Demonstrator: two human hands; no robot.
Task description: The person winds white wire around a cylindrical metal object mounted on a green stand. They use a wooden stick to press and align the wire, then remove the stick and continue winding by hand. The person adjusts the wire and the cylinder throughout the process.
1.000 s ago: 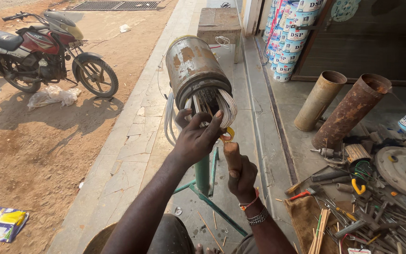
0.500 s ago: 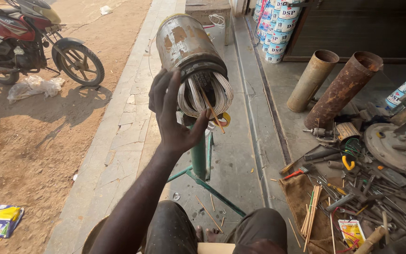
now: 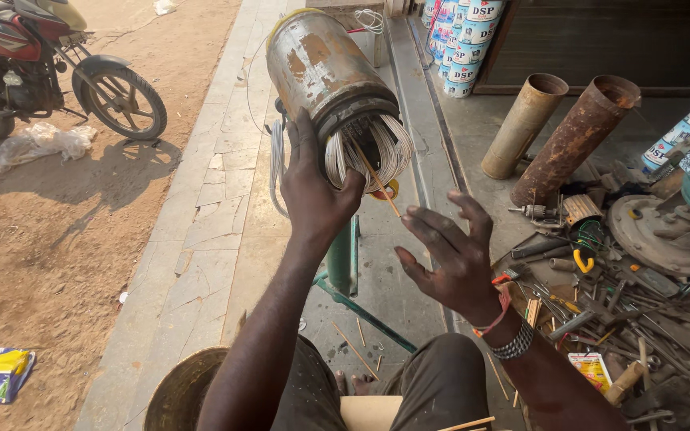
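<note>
A rusty metal motor cylinder (image 3: 321, 64) lies tilted on a green stand (image 3: 341, 259), with pale wire windings (image 3: 377, 152) bulging from its near end. My left hand (image 3: 313, 191) grips that end: the fingers lie up along the casing and the thumb presses on the windings. A thin wooden stick (image 3: 377, 185) pokes out of the coil toward me. My right hand (image 3: 450, 257) hovers just below and right of the stick's tip, fingers spread and empty, with bracelets at its wrist.
A heap of hand tools (image 3: 608, 311) and a round metal part (image 3: 652, 231) lie to the right, behind them two rusty pipes (image 3: 576, 136). Stacked buckets (image 3: 461, 48) stand at the back. A motorcycle (image 3: 49, 72) is parked on the dirt at left. A metal bowl (image 3: 177, 391) sits by my knee.
My right hand gripped a wooden handle a second ago, left the view, and is back open and empty. My left hand shifted from the front of the windings to their left side.
</note>
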